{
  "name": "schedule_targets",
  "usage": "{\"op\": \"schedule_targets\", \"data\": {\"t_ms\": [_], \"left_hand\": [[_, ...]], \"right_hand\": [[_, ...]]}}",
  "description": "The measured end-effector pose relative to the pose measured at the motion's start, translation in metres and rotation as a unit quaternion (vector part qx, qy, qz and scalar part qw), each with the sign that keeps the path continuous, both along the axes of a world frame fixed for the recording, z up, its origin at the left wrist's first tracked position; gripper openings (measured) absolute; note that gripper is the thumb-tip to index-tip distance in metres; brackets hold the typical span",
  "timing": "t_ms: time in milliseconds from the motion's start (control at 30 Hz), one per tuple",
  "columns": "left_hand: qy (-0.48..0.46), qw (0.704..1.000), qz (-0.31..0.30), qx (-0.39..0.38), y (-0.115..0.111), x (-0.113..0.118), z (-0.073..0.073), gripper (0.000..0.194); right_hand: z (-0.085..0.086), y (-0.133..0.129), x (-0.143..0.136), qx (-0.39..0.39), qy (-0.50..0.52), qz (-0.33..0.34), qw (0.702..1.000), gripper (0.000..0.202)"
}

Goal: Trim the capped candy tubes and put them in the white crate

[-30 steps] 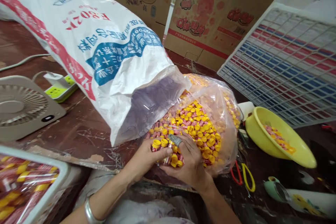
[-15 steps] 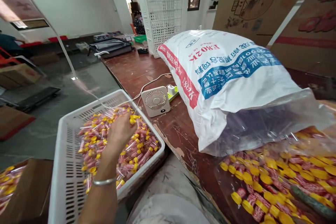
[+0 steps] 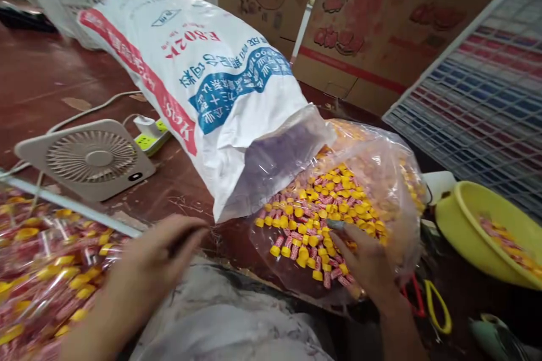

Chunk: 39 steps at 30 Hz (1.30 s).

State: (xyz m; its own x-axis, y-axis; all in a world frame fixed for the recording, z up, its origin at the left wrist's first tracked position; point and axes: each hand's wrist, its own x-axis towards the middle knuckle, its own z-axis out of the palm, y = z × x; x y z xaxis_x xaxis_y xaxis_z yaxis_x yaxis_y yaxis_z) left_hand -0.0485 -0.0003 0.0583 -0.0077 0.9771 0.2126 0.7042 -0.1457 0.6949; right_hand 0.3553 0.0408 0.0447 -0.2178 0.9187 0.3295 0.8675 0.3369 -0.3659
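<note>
My left hand point(image 3: 158, 262) is above the table's near edge, beside the basket of clear tubes with yellow caps point(image 3: 63, 271). Its fingers are curved, with a gap to the thumb and nothing visible between them. My right hand point(image 3: 366, 265) reaches over a heap of small red-and-white pieces with yellow caps point(image 3: 315, 231). One fingertip wears a dark greenish cover, and finger and thumb look apart, touching or just above the heap. The heap lies on a clear plastic bag point(image 3: 393, 180). Beside it is the open mouth of a white printed sack point(image 3: 237, 141).
On the red-brown table point(image 3: 169, 197) stand a small fan point(image 3: 97, 158) and a power strip point(image 3: 152, 138). To the right are a yellow bowl point(image 3: 466, 237) with more pieces, yellow-handled scissors point(image 3: 438, 307) and a wire rack point(image 3: 478, 84). Large cardboard sheets point(image 3: 355, 28) lean behind.
My left hand has come out of the basket and moved right, toward the table edge. The view has turned right, bringing my right hand, the bowl and the rack into sight.
</note>
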Motion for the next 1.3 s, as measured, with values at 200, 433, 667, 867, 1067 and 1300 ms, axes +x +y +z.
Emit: {"op": "schedule_targets", "data": {"t_ms": [200, 433, 667, 867, 1067, 1300], "left_hand": [[0.367, 0.918, -0.140, 0.050, 0.055, 0.118, -0.006, 0.032], [0.412, 0.900, -0.117, 0.082, 0.073, 0.120, -0.021, 0.021], [0.421, 0.896, -0.075, 0.120, 0.080, 0.119, -0.022, 0.017], [0.180, 0.956, -0.128, 0.196, 0.066, 0.114, -0.022, 0.036], [-0.188, 0.953, -0.217, -0.092, 0.034, 0.133, -0.026, 0.043], [-0.506, 0.809, -0.145, -0.261, 0.021, 0.150, -0.029, 0.060]], "right_hand": [[-0.005, -0.007, -0.004, 0.003, -0.037, 0.004, 0.999, 0.020], [-0.009, -0.005, -0.018, -0.039, -0.081, 0.089, 0.992, 0.013], [-0.013, 0.002, -0.021, -0.010, -0.113, 0.128, 0.985, 0.016], [-0.017, -0.001, -0.019, 0.048, 0.054, 0.003, 0.997, 0.008], [0.000, -0.007, -0.049, -0.055, 0.373, 0.028, 0.926, 0.018], [0.019, -0.007, -0.067, -0.086, 0.202, 0.167, 0.961, 0.006]]}}
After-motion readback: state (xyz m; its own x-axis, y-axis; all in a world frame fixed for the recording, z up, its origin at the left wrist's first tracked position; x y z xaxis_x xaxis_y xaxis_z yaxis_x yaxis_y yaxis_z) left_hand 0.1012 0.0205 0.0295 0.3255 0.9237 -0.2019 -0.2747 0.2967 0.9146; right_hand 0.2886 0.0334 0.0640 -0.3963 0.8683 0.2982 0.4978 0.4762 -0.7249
